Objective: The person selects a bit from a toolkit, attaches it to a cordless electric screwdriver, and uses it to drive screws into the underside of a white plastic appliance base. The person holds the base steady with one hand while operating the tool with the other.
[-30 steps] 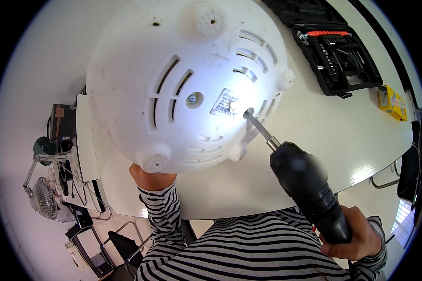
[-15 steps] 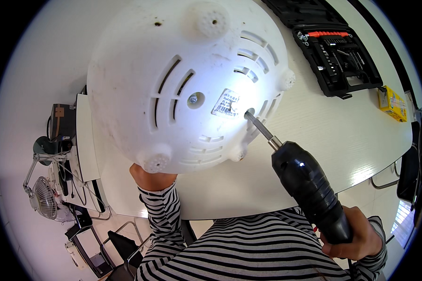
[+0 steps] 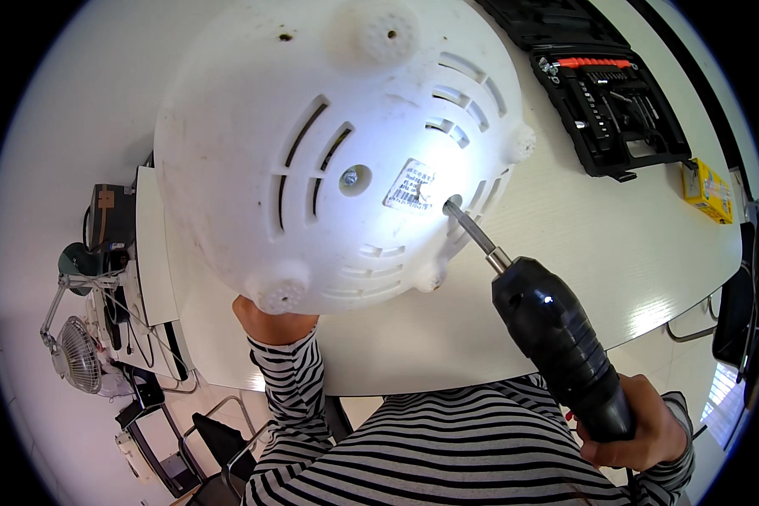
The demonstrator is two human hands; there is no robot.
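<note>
A round white plastic appliance (image 3: 236,169) is tilted up with its underside towards me, showing vent slots, stubby feet, a label (image 3: 409,184) and recessed screw holes. One hole holds a visible screw (image 3: 349,178). My left hand (image 3: 271,320) is behind its lower edge, supporting it; the fingers are hidden. In my right hand (image 3: 645,430), at lower right, is a black electric screwdriver (image 3: 548,325), gripped by its rear end. The metal bit (image 3: 472,229) reaches into the hole right of the label, and bright light falls around it. Its tip is out of sight.
An open black tool case (image 3: 611,105) with sockets and a red-handled tool lies at the far right of the white table (image 3: 565,228). Beside it stands a yellow box (image 3: 707,191). On the left are a fan (image 3: 78,354), a desk lamp (image 3: 59,295) and chairs (image 3: 219,443).
The appliance and screwdriver have shifted very slightly right and down in view. The bit stays in the same hole, and both hands keep their places.
</note>
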